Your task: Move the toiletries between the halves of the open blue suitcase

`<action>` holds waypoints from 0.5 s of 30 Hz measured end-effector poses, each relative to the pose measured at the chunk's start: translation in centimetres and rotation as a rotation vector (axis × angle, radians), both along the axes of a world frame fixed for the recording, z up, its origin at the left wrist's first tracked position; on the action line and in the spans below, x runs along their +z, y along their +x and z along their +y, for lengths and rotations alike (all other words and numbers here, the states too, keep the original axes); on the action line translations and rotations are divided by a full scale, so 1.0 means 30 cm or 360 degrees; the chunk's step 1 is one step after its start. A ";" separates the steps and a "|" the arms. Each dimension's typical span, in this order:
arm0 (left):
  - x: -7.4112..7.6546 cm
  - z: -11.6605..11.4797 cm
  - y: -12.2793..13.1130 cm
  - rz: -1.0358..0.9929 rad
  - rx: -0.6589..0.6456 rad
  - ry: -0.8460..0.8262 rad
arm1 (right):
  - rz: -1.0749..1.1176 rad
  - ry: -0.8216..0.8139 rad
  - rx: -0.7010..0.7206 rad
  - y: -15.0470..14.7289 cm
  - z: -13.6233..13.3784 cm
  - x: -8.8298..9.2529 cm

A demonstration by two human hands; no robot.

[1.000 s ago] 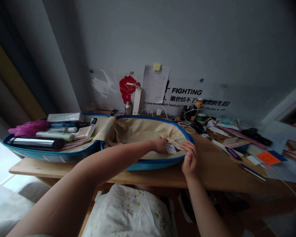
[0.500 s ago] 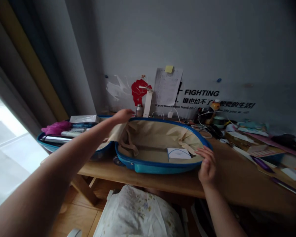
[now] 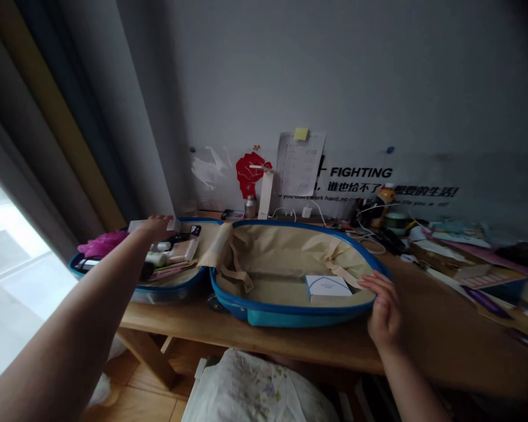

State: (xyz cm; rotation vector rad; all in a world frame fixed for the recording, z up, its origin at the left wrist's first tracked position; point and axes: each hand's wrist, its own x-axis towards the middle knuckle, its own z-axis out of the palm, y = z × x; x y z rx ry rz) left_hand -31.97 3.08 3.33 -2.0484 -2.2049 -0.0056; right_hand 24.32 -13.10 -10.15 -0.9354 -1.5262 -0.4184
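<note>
An open blue suitcase [image 3: 290, 317] with beige lining lies on the wooden desk, its two halves spread side by side. My left hand [image 3: 158, 225] is over the white box [image 3: 136, 224] at the back of the packed left half, fingers stretched across it; the hand and forearm hide part of that half. My right hand [image 3: 383, 302] rests at the right rim of the other half, with its fingers extended over the edge. In this half sits a small white box with blue lines [image 3: 329, 286], beside a beige strap [image 3: 341, 271].
The left half also contains a pink mesh puff [image 3: 101, 243], a white tube [image 3: 156, 258] and pencils. A silver bottle [image 3: 250, 207] and a white upright lamp [image 3: 266, 195] stand by the wall. Papers and a purple item [image 3: 484, 300] lie at right. A floral cushion [image 3: 257, 387] is below.
My left hand has moved left from above the suitcase's middle to the white box in the left half. My right hand stays at the right rim. The view has tilted slightly.
</note>
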 end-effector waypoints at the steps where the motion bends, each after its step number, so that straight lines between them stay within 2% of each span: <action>1: -0.008 0.018 0.005 0.0025 -0.0003 -0.0004 | 0.0003 -0.0008 -0.0012 0.001 0.000 -0.001; 5: -0.015 0.055 0.020 0.0120 0.0031 -0.0020 | -0.0004 -0.0019 -0.0014 0.007 -0.002 -0.007; 10: 0.003 0.028 0.028 0.0155 0.0060 0.0024 | 0.0034 -0.0048 -0.0001 0.005 -0.003 -0.006; 13: 0.035 0.000 0.040 0.0163 0.0066 0.0117 | 0.0020 -0.0021 0.0000 0.001 0.000 -0.005; 15: 0.075 -0.015 0.064 0.0178 0.0049 0.0181 | 0.0027 -0.0010 0.0006 -0.001 0.001 -0.004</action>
